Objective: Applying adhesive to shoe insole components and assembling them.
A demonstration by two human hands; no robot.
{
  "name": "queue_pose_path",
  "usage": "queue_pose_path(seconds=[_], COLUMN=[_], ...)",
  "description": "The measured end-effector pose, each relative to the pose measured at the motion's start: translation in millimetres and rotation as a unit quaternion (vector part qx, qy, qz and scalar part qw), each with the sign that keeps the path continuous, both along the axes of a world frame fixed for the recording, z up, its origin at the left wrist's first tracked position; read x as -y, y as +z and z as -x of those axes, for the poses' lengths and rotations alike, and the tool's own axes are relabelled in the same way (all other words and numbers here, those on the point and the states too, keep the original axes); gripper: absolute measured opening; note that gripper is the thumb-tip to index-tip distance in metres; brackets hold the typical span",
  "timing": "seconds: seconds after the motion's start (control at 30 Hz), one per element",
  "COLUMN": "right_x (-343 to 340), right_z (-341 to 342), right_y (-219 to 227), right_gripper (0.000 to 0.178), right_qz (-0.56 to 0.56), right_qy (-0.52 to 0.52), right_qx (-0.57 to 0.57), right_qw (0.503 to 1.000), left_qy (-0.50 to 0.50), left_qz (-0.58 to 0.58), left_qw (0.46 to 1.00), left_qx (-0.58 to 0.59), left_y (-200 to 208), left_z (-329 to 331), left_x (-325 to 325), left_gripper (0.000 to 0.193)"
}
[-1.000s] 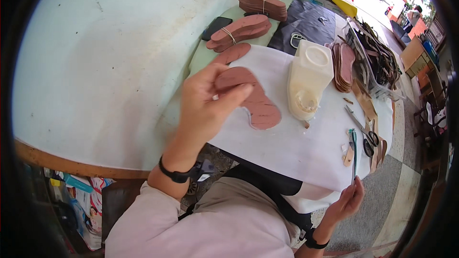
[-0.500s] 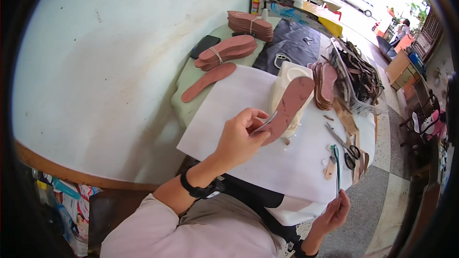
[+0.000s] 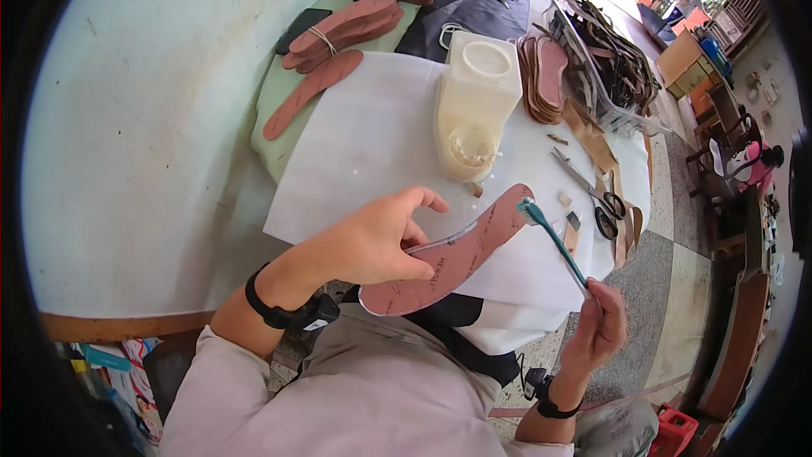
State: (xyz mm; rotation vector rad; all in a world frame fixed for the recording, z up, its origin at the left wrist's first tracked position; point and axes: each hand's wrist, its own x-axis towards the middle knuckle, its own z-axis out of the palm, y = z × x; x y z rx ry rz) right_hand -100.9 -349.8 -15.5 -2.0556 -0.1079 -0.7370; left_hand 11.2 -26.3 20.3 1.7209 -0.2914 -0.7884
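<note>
A reddish-brown shoe insole (image 3: 457,267) with dark markings slants over the table's near edge. My left hand (image 3: 376,237) grips its edge, thumb on the top face, index finger lifted away. My right hand (image 3: 596,322) holds a teal toothbrush (image 3: 558,245) by the handle end. The brush head is at the insole's far right end; whether the bristles press on it, I cannot tell. Just beyond the insole lies a cream plastic jug (image 3: 478,85) with a crusted cut opening facing me.
Insole stacks (image 3: 347,30) and a single insole (image 3: 313,93) lie at the left; another stack (image 3: 541,76) is right of the jug. A clear bin (image 3: 592,89) holds dark strips. Scissors (image 3: 592,190) lie at the right beside tan strips (image 3: 592,135). A wall (image 3: 152,161) bounds the left.
The insole has come down and nearer to me, turning to slant up rightward. My right hand has raised the toothbrush to the insole's far end. The view has shifted.
</note>
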Motion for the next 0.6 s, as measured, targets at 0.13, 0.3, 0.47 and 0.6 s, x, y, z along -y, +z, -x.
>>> queue_pose_path(seconds=[0.13, 0.3, 0.47, 0.6], right_x=[-9, -12, -12, -9], right_z=[-9, -18, -17, -15], right_y=[1, 13, 16, 12], right_gripper=[0.019, 0.025, 0.026, 0.027], right_qz=[0.012, 0.074, 0.049, 0.032], right_qy=[0.020, 0.053, 0.064, 0.054], right_qx=[0.000, -0.026, -0.041, -0.042], right_qw=[1.000, 0.996, 0.996, 0.997], left_qy=[-0.003, -0.014, 0.002, 0.001], left_qz=[-0.002, -0.009, -0.030, -0.043], left_qw=[1.000, 1.000, 1.000, 0.999], left_qx=[-0.001, -0.022, -0.007, -0.019], left_y=[-1, 5, -1, 6], left_z=[-4, -6, -6, -5], left_x=[0, 5, 5, 6], left_gripper=[0.071, 0.070, 0.069, 0.069])
